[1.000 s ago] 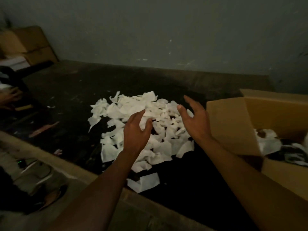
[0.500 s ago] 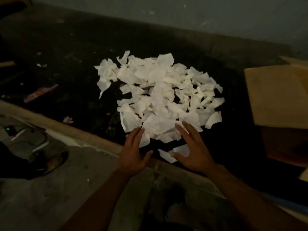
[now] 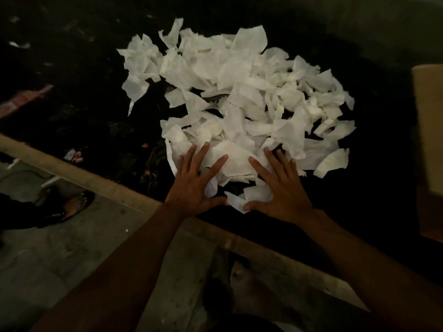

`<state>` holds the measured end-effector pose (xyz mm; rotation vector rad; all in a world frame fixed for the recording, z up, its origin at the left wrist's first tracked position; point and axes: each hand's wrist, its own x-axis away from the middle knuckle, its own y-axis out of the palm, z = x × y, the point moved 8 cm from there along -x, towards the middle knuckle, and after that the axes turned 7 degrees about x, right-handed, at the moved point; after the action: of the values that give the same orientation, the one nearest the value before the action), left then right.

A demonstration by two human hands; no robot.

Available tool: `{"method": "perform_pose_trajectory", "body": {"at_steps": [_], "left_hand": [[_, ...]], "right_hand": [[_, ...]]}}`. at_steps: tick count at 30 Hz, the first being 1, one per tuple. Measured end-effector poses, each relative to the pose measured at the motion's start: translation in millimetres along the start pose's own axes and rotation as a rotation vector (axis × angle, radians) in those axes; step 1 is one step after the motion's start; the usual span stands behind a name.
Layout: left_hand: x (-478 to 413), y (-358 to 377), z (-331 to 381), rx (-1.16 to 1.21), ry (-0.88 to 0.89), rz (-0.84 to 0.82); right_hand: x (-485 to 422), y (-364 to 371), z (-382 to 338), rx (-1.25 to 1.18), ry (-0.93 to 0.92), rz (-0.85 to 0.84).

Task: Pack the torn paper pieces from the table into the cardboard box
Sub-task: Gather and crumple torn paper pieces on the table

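Note:
A heap of white torn paper pieces (image 3: 242, 92) lies spread on the dark table (image 3: 96, 121). My left hand (image 3: 195, 185) rests flat on the near edge of the heap, fingers spread. My right hand (image 3: 281, 188) lies flat beside it, fingers apart, with a few loose pieces (image 3: 249, 196) between the two thumbs. Neither hand holds anything. At the right edge of the view, a flap of the cardboard box (image 3: 430, 130) shows; its inside is out of sight.
The table's pale front edge (image 3: 79, 173) runs diagonally from left to lower right. A sandalled foot (image 3: 72, 207) of another person stands on the grey floor at the left. Small scraps and a reddish strip (image 3: 26, 97) lie on the table's left side.
The view has tilted down and closer to the heap. Both hands dropped from above the pile to its near edge and now press flat on the paper.

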<state>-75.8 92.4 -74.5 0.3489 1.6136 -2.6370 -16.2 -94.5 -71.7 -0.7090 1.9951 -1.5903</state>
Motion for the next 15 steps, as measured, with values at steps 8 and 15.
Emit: {"method": "perform_pose_trajectory", "body": {"at_steps": [8,15], "left_hand": [[-25,1,-11,0.172,-0.048,0.128],[-29,-4,-12,0.313,-0.193,0.266]], "right_hand": [[-23,7,6,-0.116,-0.068,0.183],[-36,-1,11,-0.255,0.004,0.359]]}}
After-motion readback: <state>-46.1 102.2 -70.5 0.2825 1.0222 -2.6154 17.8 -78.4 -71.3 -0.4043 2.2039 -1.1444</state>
